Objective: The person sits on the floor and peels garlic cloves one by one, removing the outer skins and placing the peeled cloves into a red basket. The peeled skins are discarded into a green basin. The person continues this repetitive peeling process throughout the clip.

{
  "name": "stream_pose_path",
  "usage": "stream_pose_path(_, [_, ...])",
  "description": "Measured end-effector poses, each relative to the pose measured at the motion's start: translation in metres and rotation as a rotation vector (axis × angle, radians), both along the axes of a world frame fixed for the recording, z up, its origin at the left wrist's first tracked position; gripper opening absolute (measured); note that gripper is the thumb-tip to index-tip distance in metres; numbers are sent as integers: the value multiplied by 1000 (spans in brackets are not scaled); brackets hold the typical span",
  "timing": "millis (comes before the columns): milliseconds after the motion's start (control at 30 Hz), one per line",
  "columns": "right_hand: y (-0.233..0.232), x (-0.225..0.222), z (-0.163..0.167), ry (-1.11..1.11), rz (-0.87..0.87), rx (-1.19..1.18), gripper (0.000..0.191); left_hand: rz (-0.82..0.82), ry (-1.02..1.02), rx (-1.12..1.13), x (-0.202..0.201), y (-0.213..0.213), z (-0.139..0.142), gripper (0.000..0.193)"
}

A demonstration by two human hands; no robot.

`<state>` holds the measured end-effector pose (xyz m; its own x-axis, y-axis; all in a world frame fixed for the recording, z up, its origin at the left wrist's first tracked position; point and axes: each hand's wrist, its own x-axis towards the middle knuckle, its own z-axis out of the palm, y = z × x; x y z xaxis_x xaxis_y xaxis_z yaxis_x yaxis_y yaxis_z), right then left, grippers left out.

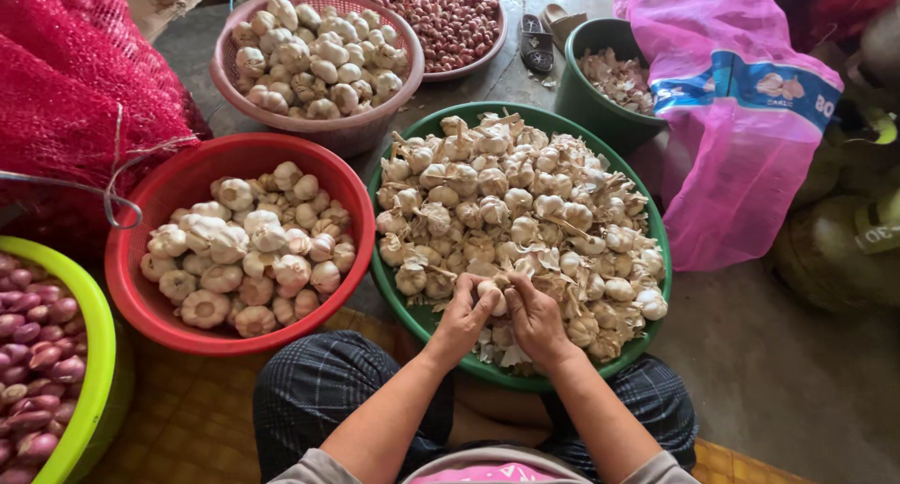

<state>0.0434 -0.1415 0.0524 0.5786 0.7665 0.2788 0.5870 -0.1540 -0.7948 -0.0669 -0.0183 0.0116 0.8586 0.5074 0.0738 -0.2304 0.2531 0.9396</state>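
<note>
My left hand [462,313] and my right hand [532,313] meet over the near side of a big green basin [401,301] heaped with unpeeled garlic bulbs and loose papery skins. Both hands grip one garlic bulb [491,295] between the fingers. To the left stands a red basin [141,287] filled with cleaner white garlic bulbs [248,250]. My legs in dark checked trousers are folded below the green basin.
A pink basket of garlic [314,58] sits at the back, with a tray of shallots [450,15] behind it. A dark green bucket of skins [609,81], a pink plastic sack [741,119], a red mesh sack [75,81] and a lime basin of shallots [47,372] surround me.
</note>
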Motion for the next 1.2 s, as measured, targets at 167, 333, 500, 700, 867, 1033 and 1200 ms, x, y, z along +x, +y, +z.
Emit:
stream_pose_path(167, [16, 11, -13, 518, -50, 121, 33, 32, 68, 324, -5, -13, 15, 38])
stream_pose_path(333, [10, 29, 6, 939, -214, 156, 51, -170, -138, -198, -9, -4, 31, 39])
stream_pose_path(500, [3, 27, 37, 761, -214, -86, 51, -81, -114, -528, -7, 18, 31, 42])
stream_pose_path(700, [9, -11, 20, 247, 60, 33, 31, -67, -127, -716, 5, 9, 1, 15])
stream_pose_path(867, [16, -19, 13, 574, -50, 76, 24, 38, -41, -435, 9, 7, -20, 12])
stream_pose_path(1033, [13, -6, 17, 745, -39, 72, 26, 213, 31, 203, 7, 9, -17, 19])
stream_pose_path(1200, [19, 5, 1, 574, -93, 17, 22, 160, -53, 152, 4, 5, -7, 26])
